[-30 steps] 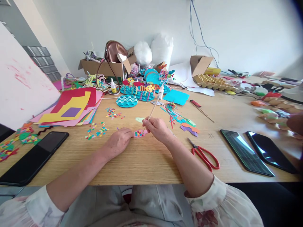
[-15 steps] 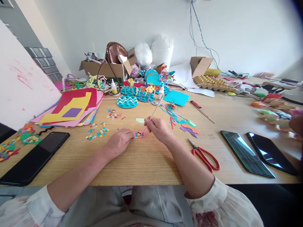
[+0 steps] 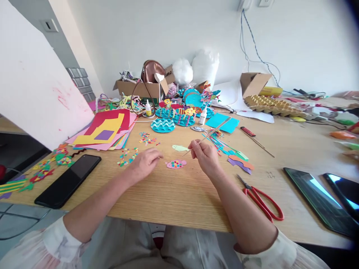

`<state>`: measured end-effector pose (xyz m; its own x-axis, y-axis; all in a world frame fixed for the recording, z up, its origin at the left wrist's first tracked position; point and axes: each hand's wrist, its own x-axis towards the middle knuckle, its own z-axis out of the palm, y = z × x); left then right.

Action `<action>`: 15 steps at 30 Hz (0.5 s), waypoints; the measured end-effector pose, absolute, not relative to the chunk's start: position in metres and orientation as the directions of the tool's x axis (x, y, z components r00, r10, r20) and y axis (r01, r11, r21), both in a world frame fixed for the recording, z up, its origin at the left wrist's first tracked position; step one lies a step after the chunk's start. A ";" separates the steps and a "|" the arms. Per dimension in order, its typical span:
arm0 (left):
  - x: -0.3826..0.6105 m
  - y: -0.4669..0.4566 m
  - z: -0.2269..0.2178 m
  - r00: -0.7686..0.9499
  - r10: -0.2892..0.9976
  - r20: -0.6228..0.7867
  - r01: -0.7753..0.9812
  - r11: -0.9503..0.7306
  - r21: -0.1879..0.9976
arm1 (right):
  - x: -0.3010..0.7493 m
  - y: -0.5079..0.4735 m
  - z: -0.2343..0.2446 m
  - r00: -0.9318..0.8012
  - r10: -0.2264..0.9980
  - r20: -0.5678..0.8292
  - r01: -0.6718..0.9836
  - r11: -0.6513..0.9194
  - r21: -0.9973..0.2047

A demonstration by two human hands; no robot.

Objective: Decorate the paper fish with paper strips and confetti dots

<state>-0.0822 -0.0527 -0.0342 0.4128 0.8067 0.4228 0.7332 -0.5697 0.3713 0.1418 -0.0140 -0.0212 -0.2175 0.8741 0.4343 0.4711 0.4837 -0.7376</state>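
Note:
My right hand (image 3: 206,156) pinches a thin wooden stick (image 3: 215,129), its lower tip pointing down left toward the table. Just left of that tip lies a pink paper fish (image 3: 176,164) covered with coloured dots. My left hand (image 3: 144,164) hovers left of the fish, apart from it. Its fingers are curled with thumb and forefinger close together; anything between them is too small to make out. Behind the pink fish is a pale green paper fish (image 3: 180,148). Loose coloured paper dots (image 3: 127,156) lie beyond my left hand, with small paper scraps (image 3: 147,139) farther back.
Red-handled scissors (image 3: 263,201) lie right of my right forearm, near two dark tablets (image 3: 311,198). A black phone (image 3: 68,181) and stacked coloured paper (image 3: 105,130) are on the left. Glue bottles (image 3: 202,116) and blue wave-shaped crafts (image 3: 162,125) stand toward the back.
My left hand has lifted off the pink fish and moved left, leaving it uncovered. The stick's tip has come away from the fish. The view has shifted left.

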 end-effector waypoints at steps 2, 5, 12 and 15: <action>-0.103 -0.049 -0.019 0.289 0.871 0.399 0.784 -0.454 0.423 | 0.142 -0.015 -0.021 -0.221 0.875 0.431 0.478 0.482 -0.734; -0.140 -0.041 -0.002 0.114 0.964 0.241 0.855 -0.219 0.471 | 0.141 -0.016 -0.021 -0.231 0.870 0.435 0.487 0.490 -0.723; -0.201 -0.024 -0.017 0.094 0.996 0.004 0.924 -0.089 0.372 | 0.141 -0.017 -0.020 -0.249 0.864 0.438 0.503 0.502 -0.704; -0.205 -0.019 -0.028 0.117 0.993 -0.004 0.947 -0.111 0.303 | 0.140 -0.017 -0.020 -0.251 0.862 0.440 0.500 0.504 -0.704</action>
